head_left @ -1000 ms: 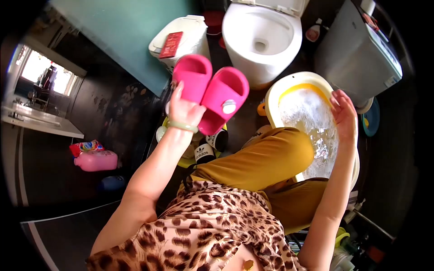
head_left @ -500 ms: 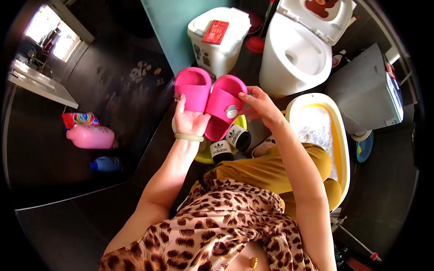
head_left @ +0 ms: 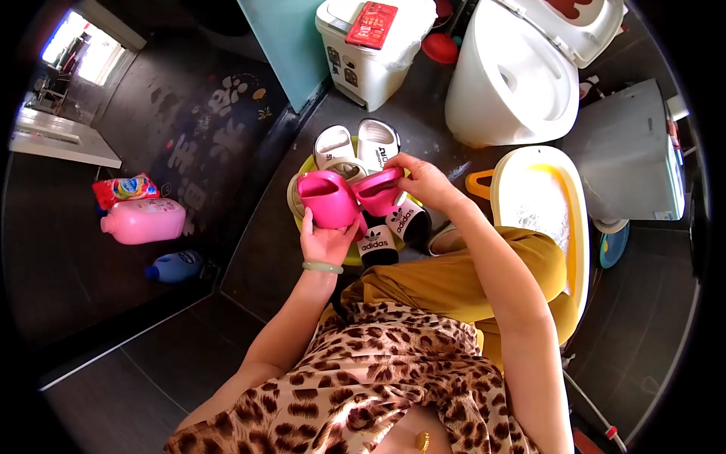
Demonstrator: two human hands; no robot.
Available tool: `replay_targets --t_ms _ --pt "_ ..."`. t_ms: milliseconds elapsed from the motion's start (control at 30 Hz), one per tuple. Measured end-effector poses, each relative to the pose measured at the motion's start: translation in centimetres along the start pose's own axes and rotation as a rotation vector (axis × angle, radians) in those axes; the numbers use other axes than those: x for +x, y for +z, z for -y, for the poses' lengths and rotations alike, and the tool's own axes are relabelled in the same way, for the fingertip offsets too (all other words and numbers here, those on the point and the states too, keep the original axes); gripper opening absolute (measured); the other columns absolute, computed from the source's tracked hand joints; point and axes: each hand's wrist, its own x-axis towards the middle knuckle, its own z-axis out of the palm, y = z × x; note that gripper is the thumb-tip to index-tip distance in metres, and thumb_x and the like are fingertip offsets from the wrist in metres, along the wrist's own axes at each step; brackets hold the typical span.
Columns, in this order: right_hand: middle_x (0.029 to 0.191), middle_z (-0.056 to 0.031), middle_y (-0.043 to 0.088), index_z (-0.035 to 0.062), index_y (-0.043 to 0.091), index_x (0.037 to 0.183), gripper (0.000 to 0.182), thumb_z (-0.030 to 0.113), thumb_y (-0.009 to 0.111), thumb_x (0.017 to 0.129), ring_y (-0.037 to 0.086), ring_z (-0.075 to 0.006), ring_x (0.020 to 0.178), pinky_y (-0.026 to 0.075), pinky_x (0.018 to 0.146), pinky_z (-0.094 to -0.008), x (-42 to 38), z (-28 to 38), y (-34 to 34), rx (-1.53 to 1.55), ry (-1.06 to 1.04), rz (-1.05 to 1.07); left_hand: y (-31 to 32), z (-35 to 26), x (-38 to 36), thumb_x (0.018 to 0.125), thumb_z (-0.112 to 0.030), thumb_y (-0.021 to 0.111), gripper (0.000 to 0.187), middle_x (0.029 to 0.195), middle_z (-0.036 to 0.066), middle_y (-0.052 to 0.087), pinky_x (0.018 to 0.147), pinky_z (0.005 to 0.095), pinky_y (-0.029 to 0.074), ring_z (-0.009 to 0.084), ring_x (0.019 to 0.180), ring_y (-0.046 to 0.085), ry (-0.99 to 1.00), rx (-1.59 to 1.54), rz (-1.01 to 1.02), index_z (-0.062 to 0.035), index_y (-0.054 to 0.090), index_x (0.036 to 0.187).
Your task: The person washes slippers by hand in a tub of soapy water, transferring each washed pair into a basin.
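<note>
Over a yellow-green basin [head_left: 307, 165] full of footwear, I hold a pair of pink slippers. My left hand [head_left: 325, 242] is wrapped under one pink slipper [head_left: 328, 201], whose toe end tilts down toward the palm. The fingers of my right hand [head_left: 425, 184] pinch the edge of the other pink slipper [head_left: 381, 194], which overlaps the first at its side. Below them are black-and-white adidas slides [head_left: 375, 240], white slides [head_left: 378, 142] with dark lettering, and a beige slipper [head_left: 293, 195] partly hidden behind the pink ones.
At right stands a white-and-yellow tub [head_left: 578, 227] with suds, below the toilet [head_left: 507, 91] and a grey bin [head_left: 631, 147]. A white trash bin [head_left: 363, 72] stands ahead. On the left lie a pink bottle [head_left: 147, 222], a blue bottle [head_left: 175, 267] and a red packet [head_left: 128, 188].
Both hands have lowered the pink slippers closer to the basin and tipped them, so their openings face differently. White slides behind them have come into view as the camera view shifted.
</note>
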Motion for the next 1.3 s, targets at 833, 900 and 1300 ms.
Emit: replay_targets --t_ms 833,900,1300 --pt "0.111 -0.0161 0.054 0.0112 0.055 0.111 0.036 0.014 0.050 0.076 0.054 -0.0308 0.101 0.043 0.087 -0.0375 -4.4 -0.9 -1.8 -0.339 0.032 -0.228 -3.2 -8.9 -1.4 0.078 -0.046 0.055 0.062 0.131 0.007 0.042 0.097 0.0496 0.024 0.0226 0.121 0.040 0.054 0.931 -0.548 -0.0147 0.038 0.128" --pt "0.110 -0.0162 0.055 0.0089 0.056 0.110 0.035 0.011 0.050 0.075 0.054 -0.0301 0.102 0.043 0.088 -0.0371 -4.0 -1.2 -1.8 -0.337 0.026 -0.214 -1.1 -10.4 -0.5 0.077 -0.044 0.056 0.059 0.131 0.007 0.043 0.098 0.0506 0.021 0.0221 0.122 0.039 0.136 1.005 -0.513 -0.0171 0.040 0.127" --pt "0.097 -0.0162 0.059 0.0071 0.062 0.095 0.026 0.013 0.057 0.071 0.058 -0.0323 0.091 0.048 0.076 -0.0401 -7.9 4.0 -6.3 -0.144 -0.110 -0.539 21.6 2.2 1.1 0.090 -0.028 0.047 0.037 0.123 0.005 0.050 0.094 0.0386 0.027 0.0189 0.115 0.045 0.090 1.557 0.521 -0.0110 0.044 0.122"
